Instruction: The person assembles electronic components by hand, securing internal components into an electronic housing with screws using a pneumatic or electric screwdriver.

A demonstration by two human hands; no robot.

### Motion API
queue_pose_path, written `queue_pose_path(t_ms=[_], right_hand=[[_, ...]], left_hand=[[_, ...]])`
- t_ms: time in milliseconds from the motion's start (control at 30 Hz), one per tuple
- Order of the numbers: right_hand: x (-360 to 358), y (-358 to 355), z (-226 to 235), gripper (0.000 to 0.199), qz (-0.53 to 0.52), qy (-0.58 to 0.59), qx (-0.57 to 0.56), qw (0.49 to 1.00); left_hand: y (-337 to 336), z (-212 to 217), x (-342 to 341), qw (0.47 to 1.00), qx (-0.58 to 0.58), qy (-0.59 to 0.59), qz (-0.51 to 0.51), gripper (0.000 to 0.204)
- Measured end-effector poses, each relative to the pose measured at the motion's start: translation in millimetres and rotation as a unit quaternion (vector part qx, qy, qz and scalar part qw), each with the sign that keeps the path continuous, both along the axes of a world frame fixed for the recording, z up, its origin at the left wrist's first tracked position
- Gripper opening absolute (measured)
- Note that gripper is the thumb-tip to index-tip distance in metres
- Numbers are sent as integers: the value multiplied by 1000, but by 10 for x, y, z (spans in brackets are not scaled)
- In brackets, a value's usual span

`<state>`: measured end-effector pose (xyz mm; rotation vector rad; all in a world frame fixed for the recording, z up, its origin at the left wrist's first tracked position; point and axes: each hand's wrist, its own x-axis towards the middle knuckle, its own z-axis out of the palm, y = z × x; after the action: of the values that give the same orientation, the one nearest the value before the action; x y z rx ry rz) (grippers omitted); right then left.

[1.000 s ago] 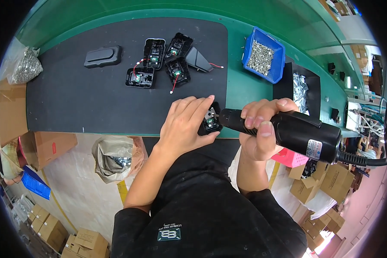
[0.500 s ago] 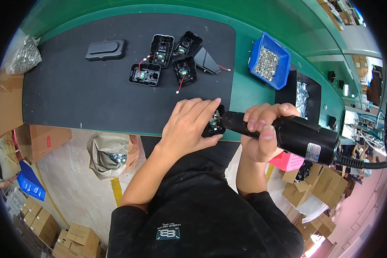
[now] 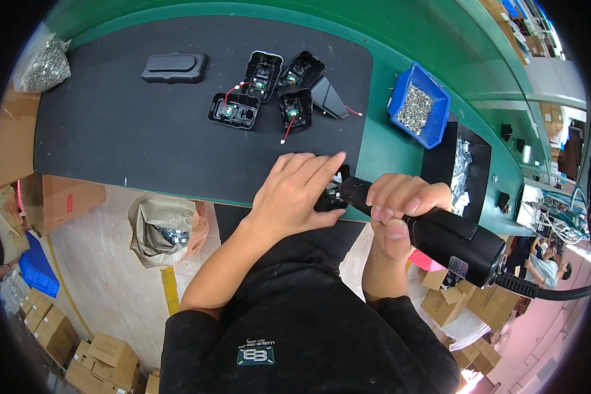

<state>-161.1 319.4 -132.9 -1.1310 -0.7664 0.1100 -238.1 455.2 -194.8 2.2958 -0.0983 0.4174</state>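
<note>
Near the front edge of the bench, my left hand (image 3: 290, 196) grips a small black plastic housing (image 3: 333, 201) with a circuit board inside; the palm and fingers cover much of it. My right hand (image 3: 404, 205) is wrapped round a black corded electric screwdriver (image 3: 458, 244). The screwdriver lies nearly level, its nose over the housing's right side; I cannot make out the tip. Further back lie several black housings with boards and red wires, among them one open housing (image 3: 234, 111) and a smooth-backed one (image 3: 329, 98).
A closed black oblong case (image 3: 174, 68) lies at the back left of the dark mat (image 3: 144, 131). A bag of small metal parts (image 3: 46, 69) is at the far left. Right of the mat stand a blue bin (image 3: 433, 131) of metal screws and a black box (image 3: 482, 141) with silvery packets.
The screwdriver has tilted, its rear end swinging toward my body while its nose stays at the housing. My left hand keeps its hold. The whole view has shifted slightly.
</note>
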Motion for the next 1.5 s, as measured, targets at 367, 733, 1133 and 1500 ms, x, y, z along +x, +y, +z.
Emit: queue_pose_path(t_ms=[367,733,1133,1500], right_hand=[[139,-230,235,43,80,-4,101,992],[131,-1381,654,43,-320,-150,130,926],[299,-1764,227,45,-518,11,-103,849],[262,-1793,214,44,-492,1,-146,859]], left_hand=[[-22,10,18,1000,19,6,-13,76],[-153,26,94,999,-26,15,-25,79],[-272,120,208,999,-18,28,-29,74],[-53,657,959,995,28,-87,40,76]])
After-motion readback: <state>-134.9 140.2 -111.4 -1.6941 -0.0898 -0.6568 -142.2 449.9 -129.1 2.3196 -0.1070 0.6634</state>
